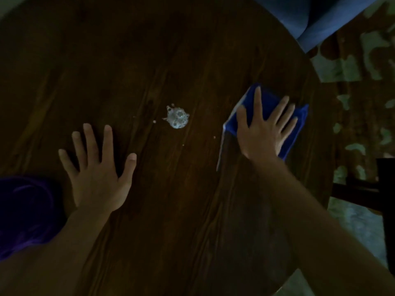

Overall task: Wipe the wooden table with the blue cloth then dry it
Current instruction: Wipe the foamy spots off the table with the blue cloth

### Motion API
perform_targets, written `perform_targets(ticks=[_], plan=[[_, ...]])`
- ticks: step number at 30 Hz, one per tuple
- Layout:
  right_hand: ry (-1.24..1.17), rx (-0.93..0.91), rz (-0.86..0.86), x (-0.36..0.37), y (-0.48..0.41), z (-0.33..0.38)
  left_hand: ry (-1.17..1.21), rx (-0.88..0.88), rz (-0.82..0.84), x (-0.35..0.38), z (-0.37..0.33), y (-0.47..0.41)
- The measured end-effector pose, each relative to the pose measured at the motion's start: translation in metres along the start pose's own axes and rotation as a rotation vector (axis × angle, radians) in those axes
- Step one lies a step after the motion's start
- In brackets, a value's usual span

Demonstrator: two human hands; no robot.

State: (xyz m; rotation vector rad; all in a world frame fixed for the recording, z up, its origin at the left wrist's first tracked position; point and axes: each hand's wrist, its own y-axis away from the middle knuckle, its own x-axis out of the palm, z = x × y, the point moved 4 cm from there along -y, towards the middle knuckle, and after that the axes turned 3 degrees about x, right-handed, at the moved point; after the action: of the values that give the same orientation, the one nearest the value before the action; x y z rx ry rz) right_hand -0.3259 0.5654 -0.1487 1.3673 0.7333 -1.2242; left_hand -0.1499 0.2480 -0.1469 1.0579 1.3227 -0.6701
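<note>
A dark round wooden table (162, 50) fills most of the view in dim light. A blue cloth (299, 124), folded flat, lies on its right side. My right hand (265, 129) presses flat on the cloth with fingers spread, covering its middle. My left hand (96, 167) rests palm down on the bare wood at the left, fingers apart, holding nothing. Between the hands sits a small white foamy blob (177, 118) with a few tiny droplets around it.
A purple fabric (25, 210) lies at the table's left edge near my left forearm. A blue upholstered seat (320, 16) stands beyond the table at the top right. A patterned rug (363, 92) covers the floor on the right, beside a dark chair frame (384, 189).
</note>
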Motion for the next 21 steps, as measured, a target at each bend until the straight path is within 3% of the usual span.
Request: perform_targets(ticks=[4,11,13,21], plan=[[0.051,-0.103,0.019,-0.005,-0.008,0.002,-0.002,-0.001,0.002,0.000,0.002,-0.001],[0.145,-0.342,0.108,0.040,0.175,-0.046,0.105,-0.044,-0.038,-0.015,0.011,-0.012],[0.166,-0.374,0.129,0.044,0.185,-0.053,0.153,-0.035,-0.078,-0.021,0.020,-0.024],[0.070,-0.090,-0.046,-0.023,-0.052,-0.017,0.080,-0.079,-0.044,-0.007,0.042,-0.046]])
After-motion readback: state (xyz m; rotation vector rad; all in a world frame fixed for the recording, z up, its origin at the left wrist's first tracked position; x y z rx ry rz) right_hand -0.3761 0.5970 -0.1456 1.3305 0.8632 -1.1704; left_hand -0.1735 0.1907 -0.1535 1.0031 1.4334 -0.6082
